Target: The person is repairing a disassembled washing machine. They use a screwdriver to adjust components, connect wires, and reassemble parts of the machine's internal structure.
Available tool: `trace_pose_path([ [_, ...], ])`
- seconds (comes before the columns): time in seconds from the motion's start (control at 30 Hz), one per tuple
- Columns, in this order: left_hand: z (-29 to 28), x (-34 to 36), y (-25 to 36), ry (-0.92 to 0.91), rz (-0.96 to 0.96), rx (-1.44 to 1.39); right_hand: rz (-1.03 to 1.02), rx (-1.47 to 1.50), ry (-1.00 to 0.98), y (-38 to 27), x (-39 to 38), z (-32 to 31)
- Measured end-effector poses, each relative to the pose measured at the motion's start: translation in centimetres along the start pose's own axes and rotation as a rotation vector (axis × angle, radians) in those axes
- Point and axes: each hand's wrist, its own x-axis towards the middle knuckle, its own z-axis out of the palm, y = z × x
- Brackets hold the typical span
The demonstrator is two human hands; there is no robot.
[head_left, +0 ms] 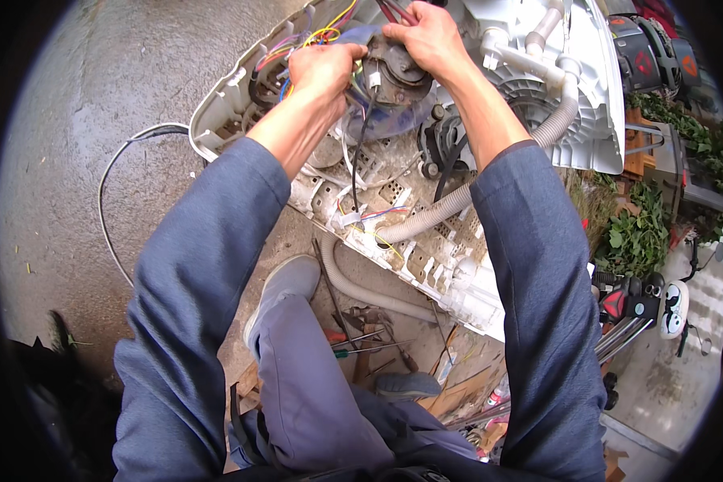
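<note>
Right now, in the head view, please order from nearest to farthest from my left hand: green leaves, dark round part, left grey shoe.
1. Dark round part: just right of your left hand.
2. Left grey shoe: lower, on the ground.
3. Green leaves: far right.

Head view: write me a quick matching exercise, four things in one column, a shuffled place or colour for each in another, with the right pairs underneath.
Column one
1. Dark round part
2. Green-handled screwdriver
3. Leafy branches
4. Jacket sleeves

Column two
A. At the picture's right side, beyond the white machine shell
B. Blue-grey
C. Between the left hand and the right hand
D. On the ground near the shoes

Right pairs: 1-C, 2-D, 3-A, 4-B
</note>
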Motion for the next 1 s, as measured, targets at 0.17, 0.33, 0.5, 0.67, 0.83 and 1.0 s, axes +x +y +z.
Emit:
trace_pose_path([
  [0.17,0.0,0.2,0.0,-0.021,0.008,-0.001,0.02,-0.113,0.029,0.2,0.4,0.0],
  [0.33,0.1,0.0,-0.1,-0.014,0.018,-0.005,0.015,-0.082,0.026,0.0,0.2,0.0],
  [0.5,0.1,0.8,-0.2,-0.024,0.046,0.096,0.025,-0.107,0.01,0.0,0.2,0.0],
  [0.67,-0.8,1.7,0.7,-0.14,-0.011,0.167,0.017,-0.066,0.019,-0.2,0.0,-0.1],
  [0.83,-1.4,2.0,1.8,-0.26,-0.056,0.271,0.024,-0.082,0.004,-0.4,0.0,-0.2],
  [1.0,-1.5,2.8,2.3,-0.275,-0.004,0.402,0.03,-0.1,0.009,-0.4,0.0,-0.1],
])
